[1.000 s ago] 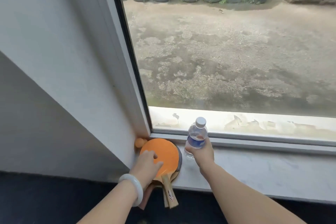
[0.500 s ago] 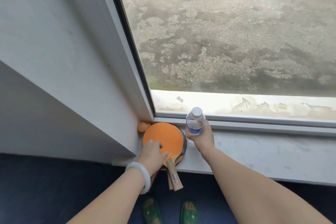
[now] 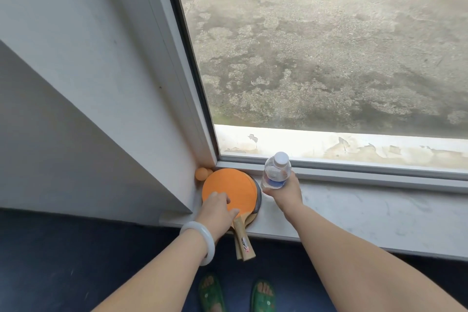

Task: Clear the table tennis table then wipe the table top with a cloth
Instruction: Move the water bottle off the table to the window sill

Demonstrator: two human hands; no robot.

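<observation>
Two table tennis paddles lie stacked on the white window sill, orange face up. Their wooden handles stick out over the sill's front edge. My left hand rests on the lower part of the orange face, fingers and thumb on top. Two orange balls sit in the corner behind the paddles. A small clear water bottle with a white cap stands upright on the sill just right of the paddles, and my right hand grips its lower half.
A white wall and window frame close off the left. The glass pane shows a concrete yard outside. To the right the sill runs on bare. Below is dark floor, with my feet in green sandals.
The view has tilted down and my feet have come into sight. Both hands stay where they were, left on the paddles and right around the bottle on the sill.
</observation>
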